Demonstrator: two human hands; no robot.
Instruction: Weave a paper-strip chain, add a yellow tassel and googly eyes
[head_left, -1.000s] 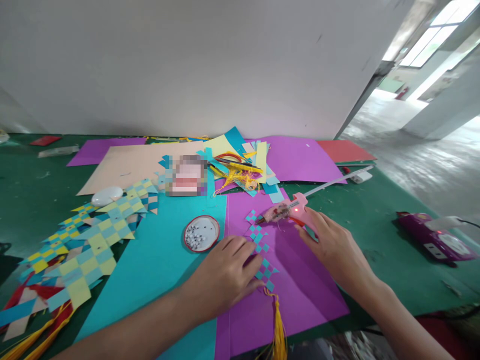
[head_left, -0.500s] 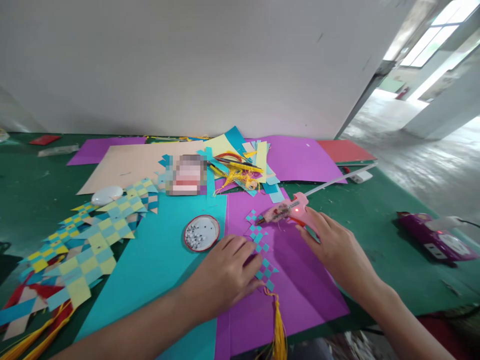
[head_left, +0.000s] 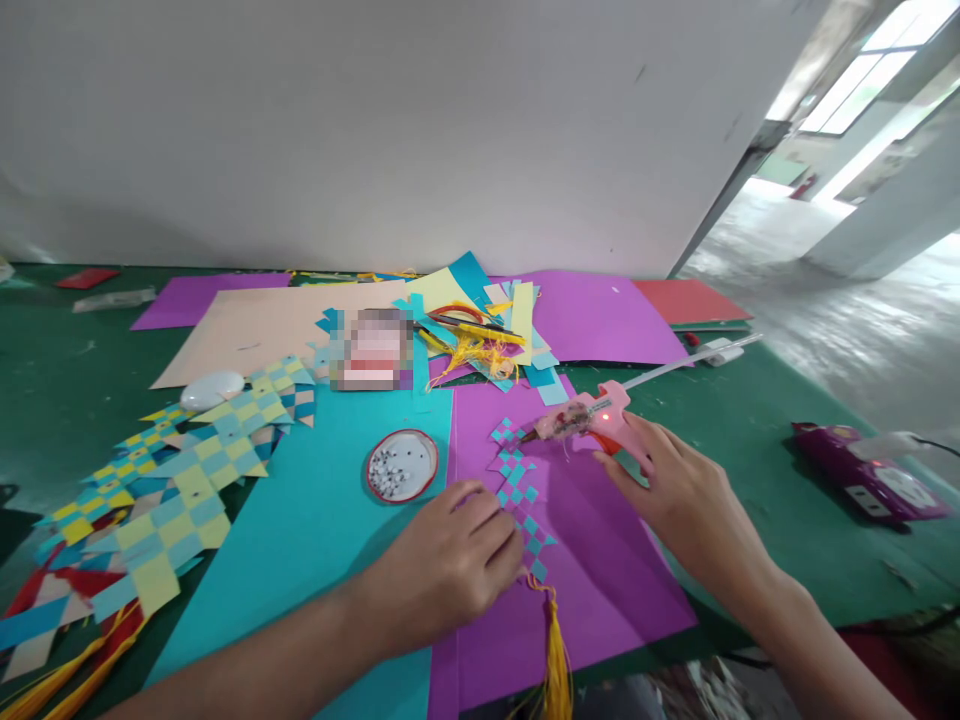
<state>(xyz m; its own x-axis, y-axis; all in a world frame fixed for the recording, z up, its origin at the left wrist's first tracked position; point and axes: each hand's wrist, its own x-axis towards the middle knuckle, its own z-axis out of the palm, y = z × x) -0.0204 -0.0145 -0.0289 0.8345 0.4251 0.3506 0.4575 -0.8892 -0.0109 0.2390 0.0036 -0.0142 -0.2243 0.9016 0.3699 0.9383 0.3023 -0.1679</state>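
Observation:
A pink glue gun [head_left: 615, 420] with a long clear stick in its back is held in my right hand [head_left: 682, 490], fingers wrapped round the handle. Its nozzle points left at the upper end of a woven blue-and-purple paper strip [head_left: 517, 475] on a purple sheet [head_left: 600, 580]. My left hand [head_left: 457, 550] lies beside the strip's lower left side, fingers curled; whether they pinch anything is hidden. A yellow tassel [head_left: 556, 650] hangs from the strip's lower end. Left of the strip, a round red-rimmed dish [head_left: 403, 467] holds small black-and-white beads.
Woven paper pieces [head_left: 187, 500] pile up at the left beside a white oval object [head_left: 212, 391]. Scissors [head_left: 480, 325], yellow threads and paper scraps lie at the back. A purple device [head_left: 870, 475] with a cord sits on the right.
The glue gun and my right hand have shifted slightly right, the nozzle drawing a little away from the strip. My left hand has moved slightly down, its fingers curled more.

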